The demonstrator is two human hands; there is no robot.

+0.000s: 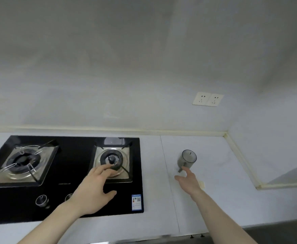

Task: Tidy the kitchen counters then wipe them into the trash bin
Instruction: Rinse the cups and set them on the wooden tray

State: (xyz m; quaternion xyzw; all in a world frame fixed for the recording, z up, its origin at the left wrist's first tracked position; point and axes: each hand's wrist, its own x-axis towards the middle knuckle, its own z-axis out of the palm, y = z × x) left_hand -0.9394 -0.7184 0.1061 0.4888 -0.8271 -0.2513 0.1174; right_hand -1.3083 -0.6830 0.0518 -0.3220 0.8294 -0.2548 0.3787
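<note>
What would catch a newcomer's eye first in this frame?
Most striking is the black two-burner gas hob set into the pale counter on the left, with the left hand stretched open over its right burner. To the right, the open right hand reaches toward a clear, smoky cup lying on its side on the counter. A double wall socket sits above.

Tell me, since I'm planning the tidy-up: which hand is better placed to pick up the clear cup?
The right hand. Its open fingers reach just short of the clear cup on the counter, while the left hand is over the stove, farther away.
</note>
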